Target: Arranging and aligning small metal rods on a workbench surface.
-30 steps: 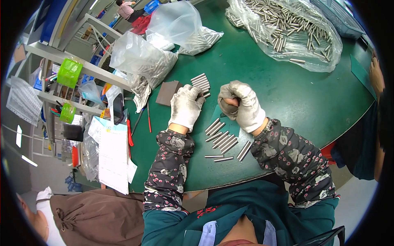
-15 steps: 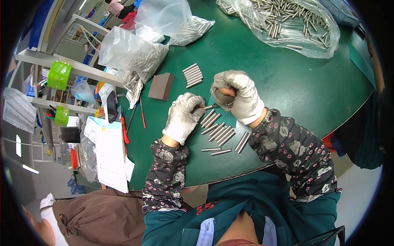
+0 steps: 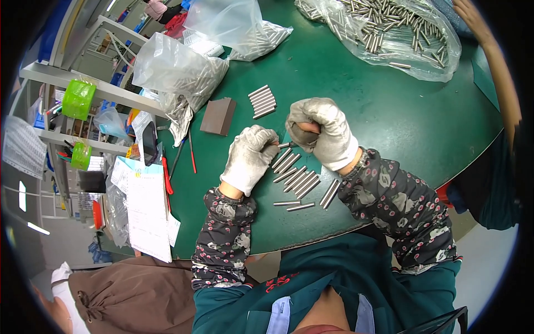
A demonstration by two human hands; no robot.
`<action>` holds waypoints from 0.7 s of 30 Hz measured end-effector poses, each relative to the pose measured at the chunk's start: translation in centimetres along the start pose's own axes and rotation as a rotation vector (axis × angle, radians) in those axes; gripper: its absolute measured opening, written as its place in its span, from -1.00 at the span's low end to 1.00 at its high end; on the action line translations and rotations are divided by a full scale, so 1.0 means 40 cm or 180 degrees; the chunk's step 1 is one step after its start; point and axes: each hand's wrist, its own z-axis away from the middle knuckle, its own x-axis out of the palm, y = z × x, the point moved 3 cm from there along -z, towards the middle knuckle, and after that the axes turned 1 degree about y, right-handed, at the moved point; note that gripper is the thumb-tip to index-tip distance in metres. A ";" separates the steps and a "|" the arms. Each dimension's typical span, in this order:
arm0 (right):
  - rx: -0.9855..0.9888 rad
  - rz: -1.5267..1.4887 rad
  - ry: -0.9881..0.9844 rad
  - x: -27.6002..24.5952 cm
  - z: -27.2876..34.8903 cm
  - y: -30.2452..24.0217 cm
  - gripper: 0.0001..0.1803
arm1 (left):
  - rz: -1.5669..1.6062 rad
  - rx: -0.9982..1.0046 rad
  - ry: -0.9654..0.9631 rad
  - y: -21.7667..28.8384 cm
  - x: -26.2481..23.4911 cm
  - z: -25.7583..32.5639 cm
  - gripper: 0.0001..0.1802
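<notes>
In a worn white glove, my left hand (image 3: 250, 158) is closed, pinching a short steel pin (image 3: 284, 145) that sticks out to the right. My right hand (image 3: 325, 133), gloved too, is curled closed at the pin's other end. A small dark tip shows there, but what the right fingers hold is hidden. Just below both hands lie several loose steel pins (image 3: 301, 182) in slanting rows. Beyond the left hand, more pins (image 3: 262, 102) lie side by side in a neat stack, with a brown block (image 3: 217, 117) to their left.
Clear bags of pins (image 3: 183, 69) stand at the far left of the green table (image 3: 389, 119); a large open bag (image 3: 397, 42) of pins lies far right. Papers (image 3: 147, 211) and red-handled pliers (image 3: 167, 175) lie left. Another person's arm (image 3: 495, 61) reaches in at the right.
Another person's bare arm has come into view at the far right, by the blue basket. My two hands and the pin stay almost where they were.
</notes>
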 end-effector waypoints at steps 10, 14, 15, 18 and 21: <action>-0.0002 0.0104 -0.0071 0.009 0.000 -0.010 -0.49 | 0.0053 -0.0031 -0.0017 0.004 -0.003 -0.001 -0.83; -0.0038 0.0190 0.0026 0.024 -0.010 -0.010 -0.48 | 0.0044 -0.0091 -0.0094 -0.004 0.001 -0.003 -0.83; -0.0014 0.0203 0.0025 0.026 -0.013 -0.008 -0.48 | 0.0064 -0.0108 -0.0088 -0.006 -0.001 -0.004 -0.83; 0.0008 0.0239 0.0165 0.025 -0.021 -0.010 -0.48 | 0.0143 -0.0090 -0.0102 -0.001 -0.002 -0.013 -0.84; -0.0081 0.0351 0.0085 0.042 -0.029 -0.016 -0.51 | 0.0024 -0.0065 -0.0183 0.000 0.003 -0.014 -0.85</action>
